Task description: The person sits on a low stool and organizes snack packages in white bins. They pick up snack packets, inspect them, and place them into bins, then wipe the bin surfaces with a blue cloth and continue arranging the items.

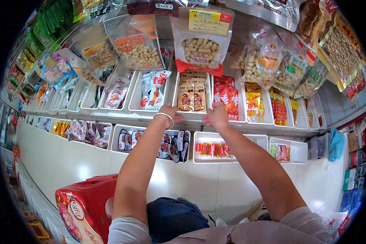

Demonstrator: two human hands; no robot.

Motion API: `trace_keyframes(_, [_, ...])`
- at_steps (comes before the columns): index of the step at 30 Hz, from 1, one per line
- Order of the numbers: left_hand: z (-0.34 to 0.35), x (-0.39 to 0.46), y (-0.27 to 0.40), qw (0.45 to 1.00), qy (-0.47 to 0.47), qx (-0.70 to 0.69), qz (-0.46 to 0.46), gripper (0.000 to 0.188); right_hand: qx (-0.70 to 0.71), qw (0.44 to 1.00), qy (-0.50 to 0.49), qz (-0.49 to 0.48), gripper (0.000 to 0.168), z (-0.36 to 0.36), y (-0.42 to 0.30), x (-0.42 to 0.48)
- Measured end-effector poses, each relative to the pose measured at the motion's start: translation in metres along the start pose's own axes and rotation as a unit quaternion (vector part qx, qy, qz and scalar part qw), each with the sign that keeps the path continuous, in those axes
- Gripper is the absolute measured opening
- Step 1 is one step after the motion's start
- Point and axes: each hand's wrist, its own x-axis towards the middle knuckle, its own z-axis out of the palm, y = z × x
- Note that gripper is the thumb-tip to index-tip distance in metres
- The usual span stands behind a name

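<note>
A white plastic bin (pixel 190 113) filled with rows of brown snack packets (pixel 191 97) sits on the lower shelf straight ahead. My left hand (pixel 170 115), with a pale bangle (pixel 167 115) at its wrist, grips the bin's front left corner. At the front right corner, my right hand (pixel 216 116) holds the same bin, its fingers curled at the rim. To the left stands a bin (pixel 133 106) of white and red snack packs (pixel 155 88). Red snack packets (pixel 225 97) lie in the bin just right of my right hand.
Bags of peanuts (pixel 201 45) hang or lean above the bins. Below the shelf, bins of blue-edged packets (pixel 174 149) and amber packs (pixel 212 149) rest on the tiled floor (pixel 183 186). A red carton (pixel 85 207) stands at lower left; a blue cloth (pixel 336 145) hangs at right.
</note>
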Motion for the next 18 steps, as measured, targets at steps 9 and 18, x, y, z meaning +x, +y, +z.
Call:
trace_keyframes(9, [-0.005,-0.004,-0.022,0.996,0.013,0.083,0.038,0.018,-0.455,0.889,0.042,-0.028,0.038,-0.007,-0.021,-0.011])
trace_keyframes(18, [0.006,-0.040,-0.028,0.718,0.211,0.531,0.397,0.038,-0.450,0.756,0.009,-0.476,0.025,-0.003,-0.025,0.006])
